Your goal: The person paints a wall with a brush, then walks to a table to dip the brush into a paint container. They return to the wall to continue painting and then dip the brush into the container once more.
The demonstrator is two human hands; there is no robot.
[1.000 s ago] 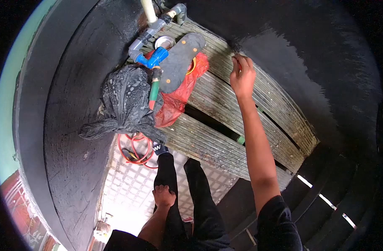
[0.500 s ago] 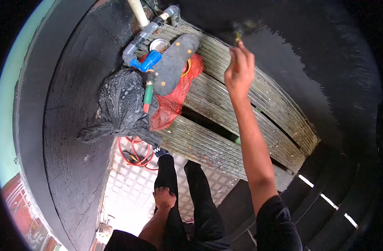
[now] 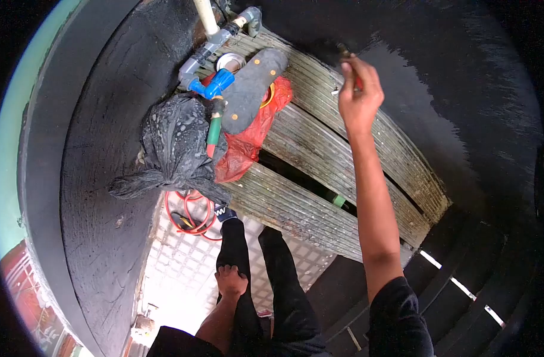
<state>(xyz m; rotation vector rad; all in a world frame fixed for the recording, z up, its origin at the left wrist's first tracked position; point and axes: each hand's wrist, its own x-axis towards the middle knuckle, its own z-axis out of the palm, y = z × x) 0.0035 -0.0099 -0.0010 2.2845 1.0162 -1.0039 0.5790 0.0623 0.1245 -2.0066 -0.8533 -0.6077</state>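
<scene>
My right hand (image 3: pixel 360 92) is closed around a brush with a reddish handle (image 3: pixel 358 82). The brush tip (image 3: pixel 343 50) is blurred and lies at the dark wall (image 3: pixel 403 35), beside a patch with a ragged, lighter edge. Below that hand are the weathered, ribbed wooden boards (image 3: pixel 307 143). My left hand (image 3: pixel 231 281) rests on my left knee in dark trousers, its fingers spread and nothing in them.
Left of the boards lie a black plastic bag (image 3: pixel 176 143), a red bag (image 3: pixel 242 156), a grey sole-shaped piece (image 3: pixel 248 95) and grey pipes with a blue valve (image 3: pixel 219 84). A red hose (image 3: pixel 175 221) is coiled on the tiled floor (image 3: pixel 182 268).
My right hand has moved right and slightly down with the brush, and its wrist is bent more. My left hand stays on the knee. The view has shifted slightly.
</scene>
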